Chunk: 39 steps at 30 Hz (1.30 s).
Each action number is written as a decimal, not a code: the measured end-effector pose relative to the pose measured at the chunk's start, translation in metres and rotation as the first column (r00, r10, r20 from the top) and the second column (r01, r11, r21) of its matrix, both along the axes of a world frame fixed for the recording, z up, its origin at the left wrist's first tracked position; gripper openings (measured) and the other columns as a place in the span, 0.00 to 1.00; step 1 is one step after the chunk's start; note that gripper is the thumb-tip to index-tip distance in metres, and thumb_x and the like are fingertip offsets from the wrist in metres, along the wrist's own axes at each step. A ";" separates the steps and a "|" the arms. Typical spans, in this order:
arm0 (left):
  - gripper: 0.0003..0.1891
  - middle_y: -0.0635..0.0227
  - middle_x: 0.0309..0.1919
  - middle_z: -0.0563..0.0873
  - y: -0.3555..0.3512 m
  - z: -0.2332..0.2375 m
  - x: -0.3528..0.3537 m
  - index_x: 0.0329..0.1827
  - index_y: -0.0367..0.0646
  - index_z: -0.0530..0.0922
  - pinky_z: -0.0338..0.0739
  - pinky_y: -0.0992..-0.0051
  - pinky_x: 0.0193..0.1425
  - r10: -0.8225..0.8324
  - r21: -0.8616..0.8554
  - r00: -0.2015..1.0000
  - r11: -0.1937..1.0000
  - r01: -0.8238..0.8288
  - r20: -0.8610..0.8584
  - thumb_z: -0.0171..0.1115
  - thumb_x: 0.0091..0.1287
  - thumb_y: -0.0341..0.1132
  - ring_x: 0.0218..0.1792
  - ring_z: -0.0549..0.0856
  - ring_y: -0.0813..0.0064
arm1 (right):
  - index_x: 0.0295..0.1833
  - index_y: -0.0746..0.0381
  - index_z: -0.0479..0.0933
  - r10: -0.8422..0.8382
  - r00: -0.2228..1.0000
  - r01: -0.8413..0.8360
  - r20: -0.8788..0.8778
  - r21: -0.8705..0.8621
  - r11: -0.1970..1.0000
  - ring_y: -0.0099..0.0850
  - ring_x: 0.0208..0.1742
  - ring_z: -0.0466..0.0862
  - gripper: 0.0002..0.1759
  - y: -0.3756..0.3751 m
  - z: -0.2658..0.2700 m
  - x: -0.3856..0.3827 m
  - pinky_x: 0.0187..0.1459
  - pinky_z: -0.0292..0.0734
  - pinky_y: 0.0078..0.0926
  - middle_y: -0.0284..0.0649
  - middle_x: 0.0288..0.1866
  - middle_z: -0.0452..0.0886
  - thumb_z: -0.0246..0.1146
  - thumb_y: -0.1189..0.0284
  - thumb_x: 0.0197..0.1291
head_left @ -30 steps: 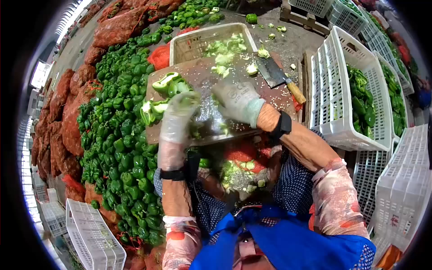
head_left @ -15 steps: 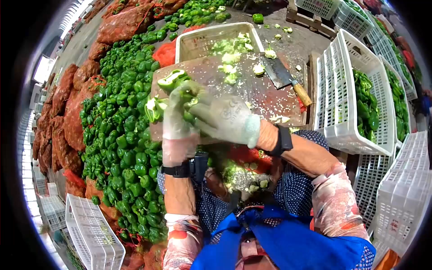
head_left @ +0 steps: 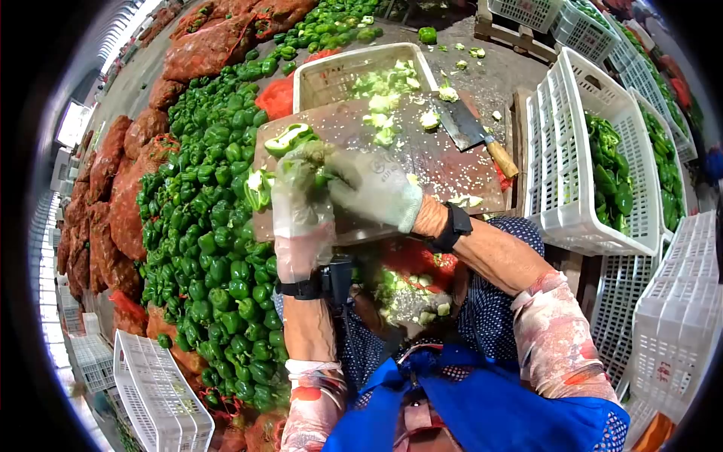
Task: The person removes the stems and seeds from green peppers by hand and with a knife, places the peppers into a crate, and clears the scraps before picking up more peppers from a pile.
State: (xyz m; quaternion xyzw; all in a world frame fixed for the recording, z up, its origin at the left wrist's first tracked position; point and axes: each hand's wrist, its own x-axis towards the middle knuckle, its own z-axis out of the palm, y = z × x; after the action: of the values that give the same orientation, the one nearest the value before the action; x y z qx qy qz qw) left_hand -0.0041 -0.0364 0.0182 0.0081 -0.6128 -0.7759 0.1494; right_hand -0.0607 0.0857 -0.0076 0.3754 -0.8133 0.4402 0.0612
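Note:
My left hand (head_left: 300,197), in a pale glove, is closed around a green bell pepper (head_left: 321,178) over the left part of the cutting board (head_left: 422,169). The pepper is mostly hidden by the gloves and blurred. My right hand (head_left: 374,190), gloved too, meets it from the right, fingers curled and pressed on the pepper. Just beyond my left hand lies a halved pepper (head_left: 288,138), cut side up. A cut pepper piece (head_left: 258,188) sits at the board's left edge. A cleaver (head_left: 465,126) with a wooden handle rests at the board's right, among scattered seeds and pepper cores (head_left: 382,120).
A large heap of green peppers (head_left: 211,226) fills the left side, beside red mesh sacks (head_left: 124,203). Behind the board stands a pale bin (head_left: 320,79) with pepper scraps. White crates (head_left: 561,151) with peppers stand at the right; another crate (head_left: 162,392) is at lower left.
Both hands stay together at the pepper; the right hand and forearm have shifted slightly left and its fingers have curled more. The whole view has tilted a little.

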 end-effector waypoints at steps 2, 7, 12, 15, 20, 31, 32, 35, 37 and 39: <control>0.20 0.63 0.38 0.84 -0.008 -0.011 -0.004 0.53 0.38 0.74 0.78 0.79 0.36 -0.035 0.101 0.999 0.994 0.033 0.017 0.59 0.69 0.46 0.34 0.84 0.75 | 0.42 0.64 0.75 0.094 0.993 -0.095 0.072 0.016 0.995 0.50 0.43 0.81 0.16 -0.002 -0.007 -0.009 0.45 0.76 0.45 0.51 0.37 0.79 0.59 0.62 0.58; 0.20 0.62 0.47 0.82 -0.006 -0.009 -0.002 0.58 0.40 0.72 0.81 0.74 0.44 -0.250 0.365 0.968 0.900 0.237 -0.011 0.60 0.69 0.43 0.40 0.84 0.71 | 0.47 0.63 0.75 0.139 0.972 -0.164 0.192 0.122 0.979 0.49 0.45 0.81 0.18 0.018 0.016 -0.012 0.47 0.76 0.45 0.50 0.40 0.80 0.58 0.60 0.59; 0.25 0.63 0.52 0.81 -0.005 -0.029 -0.009 0.64 0.43 0.70 0.81 0.76 0.52 -0.211 0.017 0.956 0.977 0.212 0.205 0.64 0.63 0.27 0.50 0.81 0.74 | 0.50 0.62 0.77 0.091 0.986 -0.123 0.140 0.244 0.962 0.47 0.43 0.82 0.18 0.058 0.003 -0.024 0.46 0.77 0.42 0.51 0.39 0.81 0.57 0.60 0.61; 0.21 0.63 0.50 0.82 0.014 -0.021 -0.009 0.56 0.41 0.74 0.83 0.78 0.37 -0.131 -0.017 0.811 0.985 0.172 0.570 0.69 0.61 0.33 0.40 0.84 0.74 | 0.49 0.64 0.78 0.096 0.976 -0.141 0.194 0.237 0.961 0.44 0.38 0.84 0.17 0.079 -0.004 -0.021 0.42 0.78 0.38 0.50 0.36 0.82 0.56 0.63 0.62; 0.10 0.63 0.38 0.84 0.043 -0.053 -0.019 0.50 0.38 0.73 0.81 0.77 0.33 -0.271 0.028 0.835 0.955 0.294 0.479 0.58 0.68 0.28 0.31 0.84 0.75 | 0.53 0.65 0.77 -0.008 0.963 -0.075 0.268 0.296 0.952 0.48 0.46 0.83 0.20 0.116 -0.027 -0.027 0.49 0.77 0.42 0.55 0.43 0.82 0.55 0.62 0.62; 0.17 0.70 0.40 0.83 0.038 -0.114 -0.024 0.51 0.38 0.75 0.78 0.81 0.42 -0.149 -0.259 0.860 0.916 0.306 0.488 0.69 0.61 0.25 0.38 0.80 0.83 | 0.61 0.61 0.71 -0.650 0.742 0.347 0.162 0.737 0.580 0.50 0.56 0.80 0.29 0.238 -0.059 -0.099 0.56 0.73 0.43 0.57 0.53 0.80 0.54 0.51 0.63; 0.17 0.69 0.41 0.83 0.035 -0.112 -0.020 0.51 0.37 0.75 0.78 0.81 0.42 -0.185 -0.187 0.848 0.931 0.313 0.496 0.69 0.60 0.26 0.38 0.80 0.83 | 0.60 0.61 0.72 -0.640 0.748 0.358 0.177 0.704 0.613 0.52 0.56 0.79 0.29 0.237 -0.071 -0.100 0.55 0.73 0.45 0.58 0.53 0.80 0.54 0.51 0.63; 0.20 0.69 0.41 0.84 0.035 -0.092 -0.011 0.54 0.37 0.75 0.77 0.81 0.45 -0.202 -0.143 0.795 0.930 0.339 0.572 0.70 0.60 0.26 0.39 0.80 0.81 | 0.56 0.62 0.73 -0.564 0.811 0.349 0.157 0.645 0.680 0.56 0.50 0.80 0.28 0.230 -0.089 -0.097 0.50 0.73 0.48 0.58 0.47 0.81 0.55 0.51 0.60; 0.19 0.69 0.42 0.84 0.039 -0.092 -0.009 0.53 0.36 0.76 0.77 0.80 0.45 -0.092 -0.368 0.872 0.881 0.296 0.480 0.70 0.60 0.26 0.39 0.80 0.80 | 0.51 0.65 0.78 -0.571 0.744 0.242 0.349 0.656 0.715 0.46 0.49 0.83 0.27 0.224 -0.065 -0.088 0.47 0.76 0.39 0.54 0.47 0.82 0.58 0.53 0.57; 0.17 0.68 0.41 0.83 0.038 -0.078 -0.008 0.50 0.35 0.78 0.77 0.78 0.46 -0.115 -0.506 0.877 0.779 0.370 0.466 0.71 0.57 0.26 0.40 0.80 0.80 | 0.52 0.67 0.78 -0.631 0.747 0.334 0.212 0.701 0.630 0.35 0.42 0.84 0.28 0.214 -0.050 -0.086 0.41 0.77 0.32 0.48 0.44 0.83 0.61 0.54 0.54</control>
State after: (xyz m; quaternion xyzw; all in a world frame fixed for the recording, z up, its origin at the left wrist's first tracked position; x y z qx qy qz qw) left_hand -0.0125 0.0020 -0.0600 0.0438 -0.8325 -0.5447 -0.0908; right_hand -0.1470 0.2993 -0.0573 0.0251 -0.9737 0.1843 -0.1319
